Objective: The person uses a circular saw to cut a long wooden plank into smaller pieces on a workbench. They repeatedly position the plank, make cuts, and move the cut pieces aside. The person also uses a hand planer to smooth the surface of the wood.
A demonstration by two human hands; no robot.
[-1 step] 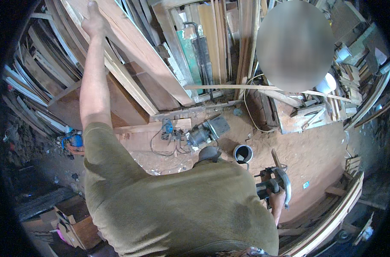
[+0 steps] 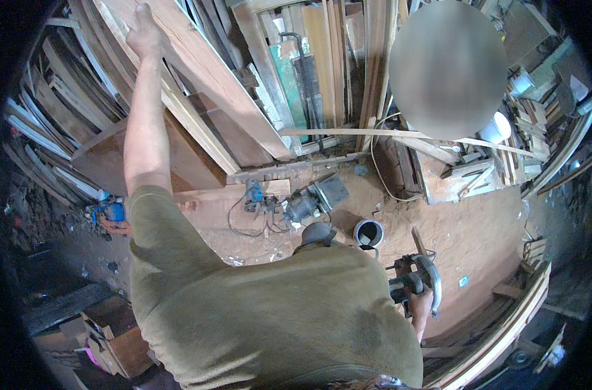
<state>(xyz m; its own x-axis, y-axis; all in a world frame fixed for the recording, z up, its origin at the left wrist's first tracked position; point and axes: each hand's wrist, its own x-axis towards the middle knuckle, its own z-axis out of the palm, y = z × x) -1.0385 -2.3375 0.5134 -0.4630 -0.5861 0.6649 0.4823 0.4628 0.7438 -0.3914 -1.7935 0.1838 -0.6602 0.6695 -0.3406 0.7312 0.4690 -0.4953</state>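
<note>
My left arm reaches up to the top left, where my left hand [image 2: 144, 34] grips the edge of a long pale wooden board [image 2: 227, 88] leaning at a slant. Its thumb points upward, and some of its fingers are hidden. At the lower right my right hand [image 2: 420, 301] is closed around the handle of a circular saw [image 2: 407, 281]. The saw has a curved, light metal guard and a dark body; my shirt hides part of it. A thin wooden strip [image 2: 418, 239] shows just beyond the saw.
A round container [image 2: 368, 233], a grey motor-like machine [image 2: 315, 198] and a blue power tool [image 2: 253, 192] with a cord lie on the dusty ground. Boards [image 2: 68, 97] lean at left. Wood scraps and a white bucket [image 2: 496, 127] stand at right, beside a blurred patch.
</note>
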